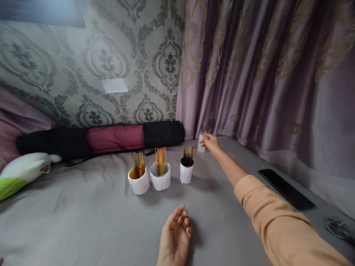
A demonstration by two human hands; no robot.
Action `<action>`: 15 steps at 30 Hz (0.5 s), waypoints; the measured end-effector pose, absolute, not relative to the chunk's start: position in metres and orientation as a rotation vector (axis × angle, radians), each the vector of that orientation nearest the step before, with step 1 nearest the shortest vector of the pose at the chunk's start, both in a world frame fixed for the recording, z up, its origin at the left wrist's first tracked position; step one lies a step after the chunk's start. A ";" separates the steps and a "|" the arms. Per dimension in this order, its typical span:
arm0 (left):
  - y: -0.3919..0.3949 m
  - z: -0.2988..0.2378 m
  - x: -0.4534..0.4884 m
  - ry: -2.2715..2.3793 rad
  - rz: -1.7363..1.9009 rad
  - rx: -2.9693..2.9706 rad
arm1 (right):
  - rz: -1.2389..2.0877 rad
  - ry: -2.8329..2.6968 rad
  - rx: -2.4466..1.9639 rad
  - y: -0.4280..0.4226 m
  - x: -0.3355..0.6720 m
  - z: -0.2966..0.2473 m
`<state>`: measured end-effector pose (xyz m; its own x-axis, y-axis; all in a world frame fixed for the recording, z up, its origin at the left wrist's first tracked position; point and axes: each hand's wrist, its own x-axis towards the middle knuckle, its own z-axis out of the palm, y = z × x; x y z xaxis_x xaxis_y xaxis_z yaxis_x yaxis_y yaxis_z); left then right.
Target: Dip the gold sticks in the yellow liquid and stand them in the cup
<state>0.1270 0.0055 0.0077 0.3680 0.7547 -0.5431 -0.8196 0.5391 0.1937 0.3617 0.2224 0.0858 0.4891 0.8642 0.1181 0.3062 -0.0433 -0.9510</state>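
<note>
At the far end of the grey sheet, my right hand (210,143) is closed around a narrow white cup (200,143) with a few thin dark sticks standing in it. Part of that cup is hidden behind my fingers. My left hand (176,232) rests palm up in front, its fingers loosely curled and holding nothing. Beyond it stand three white-wrapped cups: a wide one (139,184) with a yellow inside and thin sticks, another wide one (161,181) with a bunch of yellow sticks, and a smaller one (186,174) with a dark inside and brown sticks.
A long black and maroon rolled bag (116,138) lies along the patterned wall. To the left is a white and green plush toy (24,171). A black phone (285,188) and a dark metallic object (338,227) lie at right, beside purple curtains (249,74).
</note>
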 end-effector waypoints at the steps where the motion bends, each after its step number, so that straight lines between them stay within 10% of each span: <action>1: 0.006 0.008 0.127 0.630 1.019 -0.118 | 0.644 -1.026 -1.589 0.216 0.359 0.086; 15: 0.008 0.012 0.121 0.561 1.069 -0.107 | 0.803 -1.038 -1.579 0.149 0.333 0.079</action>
<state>0.1215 0.0079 0.0118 0.3567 0.7992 -0.4839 -0.8523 0.4905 0.1817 0.3334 0.1488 0.0792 0.4022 0.9155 0.0073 0.2227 -0.0901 -0.9707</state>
